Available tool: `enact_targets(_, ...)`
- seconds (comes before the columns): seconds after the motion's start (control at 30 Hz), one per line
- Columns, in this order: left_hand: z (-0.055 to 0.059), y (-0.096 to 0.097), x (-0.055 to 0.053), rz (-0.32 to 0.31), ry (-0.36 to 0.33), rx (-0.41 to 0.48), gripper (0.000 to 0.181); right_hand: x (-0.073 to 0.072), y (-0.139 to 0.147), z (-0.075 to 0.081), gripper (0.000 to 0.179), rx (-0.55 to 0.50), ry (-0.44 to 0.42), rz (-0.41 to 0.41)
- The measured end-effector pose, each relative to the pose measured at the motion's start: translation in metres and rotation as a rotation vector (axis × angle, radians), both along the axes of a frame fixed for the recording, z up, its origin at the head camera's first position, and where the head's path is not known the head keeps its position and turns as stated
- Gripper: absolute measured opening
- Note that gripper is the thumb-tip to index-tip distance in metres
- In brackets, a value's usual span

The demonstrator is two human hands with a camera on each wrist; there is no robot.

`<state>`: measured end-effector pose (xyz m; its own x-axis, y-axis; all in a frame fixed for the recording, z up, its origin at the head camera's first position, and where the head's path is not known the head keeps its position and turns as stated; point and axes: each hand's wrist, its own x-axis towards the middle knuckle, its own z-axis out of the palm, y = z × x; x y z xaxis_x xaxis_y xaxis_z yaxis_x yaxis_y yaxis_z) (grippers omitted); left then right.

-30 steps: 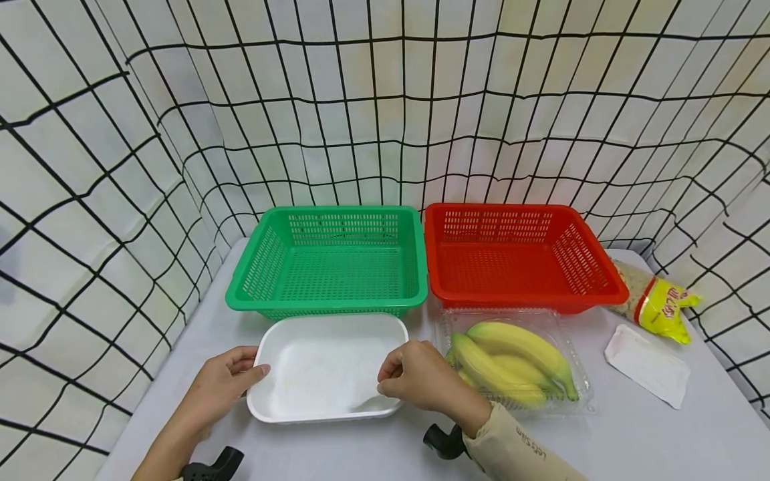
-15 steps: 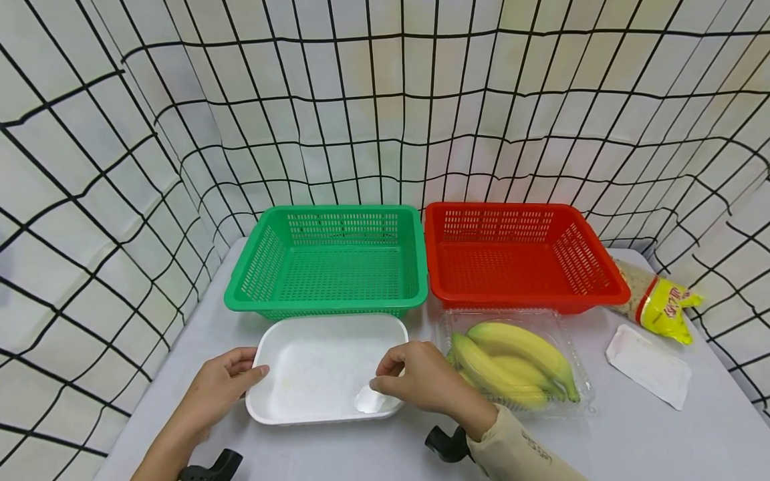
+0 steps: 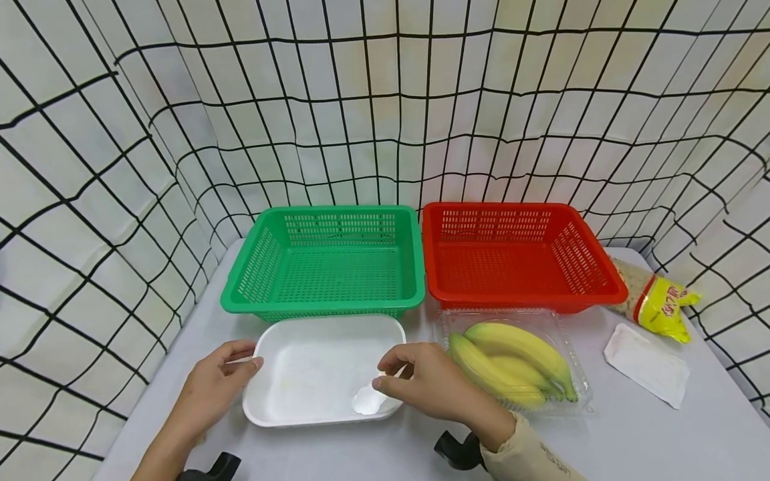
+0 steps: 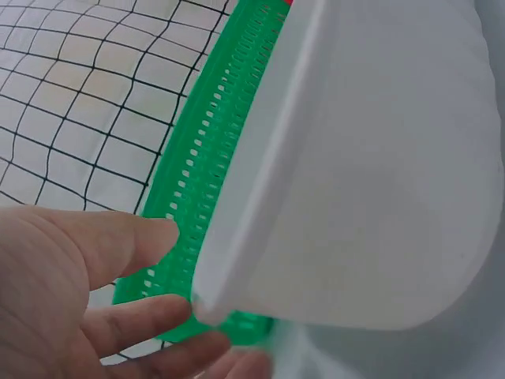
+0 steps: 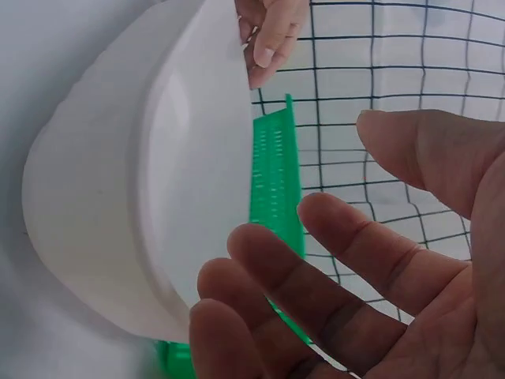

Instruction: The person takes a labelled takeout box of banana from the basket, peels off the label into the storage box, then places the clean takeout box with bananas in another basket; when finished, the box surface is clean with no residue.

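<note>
white tray (image 3: 313,367) on bench (image 3: 631,441), just before green basket (image 3: 325,264); left hand (image 3: 210,384) and right hand (image 3: 430,384) at its ends.

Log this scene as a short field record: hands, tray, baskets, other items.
left hand: fingers on the left edge of the white tray
right hand: open, at the tray's right edge
baskets: green basket and red basket side by side behind the tray
bananas: in a clear container, right of the tray
far right: yellow packet, flat white pad
</note>
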<state>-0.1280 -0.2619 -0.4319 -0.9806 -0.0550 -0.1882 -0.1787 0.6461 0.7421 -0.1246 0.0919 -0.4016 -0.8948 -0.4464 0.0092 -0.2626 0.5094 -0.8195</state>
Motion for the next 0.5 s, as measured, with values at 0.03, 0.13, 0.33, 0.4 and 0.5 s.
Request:
enact_targets(0.03,0.002,0.001,0.0,-0.002,-0.002,-0.005,0.061,0.002,0.003,0.002,0.016,-0.007,0.001,-0.005)
enact_targets(0.13,0.01,0.006,0.001,0.001,0.0,-0.001,0.07,0.007,0.014,0.008,0.02,-0.015,-0.011,-0.029)
enact_targets(0.33,0.026,0.037,0.01,-0.021,0.234,0.102,0.06,0.018,0.038,0.019,0.045,-0.042,-0.015,-0.13)
enact_targets(0.4,0.03,0.052,0.014,-0.053,0.349,0.156,0.055,0.022,0.046,0.021,0.056,-0.053,-0.002,-0.174)
enact_targets(0.5,0.034,0.072,0.019,-0.115,0.452,0.233,0.054,0.025,0.058,0.022,0.064,-0.076,0.051,-0.229)
